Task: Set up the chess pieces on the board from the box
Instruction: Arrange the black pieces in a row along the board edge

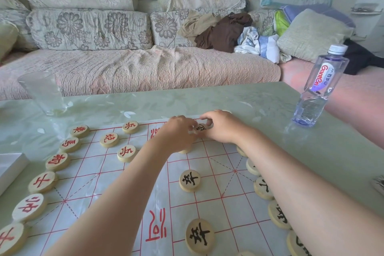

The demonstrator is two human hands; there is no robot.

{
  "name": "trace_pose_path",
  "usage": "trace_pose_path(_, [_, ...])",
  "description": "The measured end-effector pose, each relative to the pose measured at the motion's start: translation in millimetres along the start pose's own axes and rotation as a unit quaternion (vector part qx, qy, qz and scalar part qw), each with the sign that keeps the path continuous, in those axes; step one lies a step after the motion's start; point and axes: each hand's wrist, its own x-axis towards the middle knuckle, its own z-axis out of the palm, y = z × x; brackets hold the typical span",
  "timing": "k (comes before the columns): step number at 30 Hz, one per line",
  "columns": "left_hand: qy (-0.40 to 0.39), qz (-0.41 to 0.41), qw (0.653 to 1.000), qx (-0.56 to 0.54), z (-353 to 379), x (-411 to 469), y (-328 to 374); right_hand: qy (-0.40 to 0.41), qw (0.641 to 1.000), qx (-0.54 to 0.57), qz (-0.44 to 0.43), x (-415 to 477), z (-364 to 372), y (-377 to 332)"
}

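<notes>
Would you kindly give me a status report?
Right hand pinching black piece at far edge of board. Left hand alongside, grip unclear. Water bottle clear of board.

The board (207, 206) is a thin, translucent whitish sheet, paper or film, creased and faintly glossy, printed with red lines. Each chess piece (189, 180) on it is a disc of pale, smooth wood with a red or black character. Under the board, the bench (228, 97) is pale green and glossy. Left of the board's far edge stands a clear glass (44, 92), and to the right a clear plastic bottle (320, 89). Behind the board, the sofa (135, 68) wears matt quilted cloth.
</notes>
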Motion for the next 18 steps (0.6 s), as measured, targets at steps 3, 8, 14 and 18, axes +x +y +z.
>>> trace_pose_path(3, [0.009,-0.001,1.0,-0.014,-2.4,0.5,1.0,-0.016,1.0,0.002,-0.011,-2.2,0.6,0.1])
trace_pose_path(8, [0.005,-0.006,1.0,-0.014,-1.9,-0.4,1.8,-0.011,1.0,0.001,-0.02,-2.2,0.2,-1.5])
trace_pose_path(14, [-0.004,-0.01,1.0,-0.012,-1.6,-0.7,0.6,-0.01,0.999,0.007,-0.038,-1.8,2.3,-5.0])
trace_pose_path(18, [-0.01,-0.006,1.0,-0.02,0.7,0.8,-0.3,-0.009,0.999,0.012,-0.034,-0.2,3.1,-4.1])
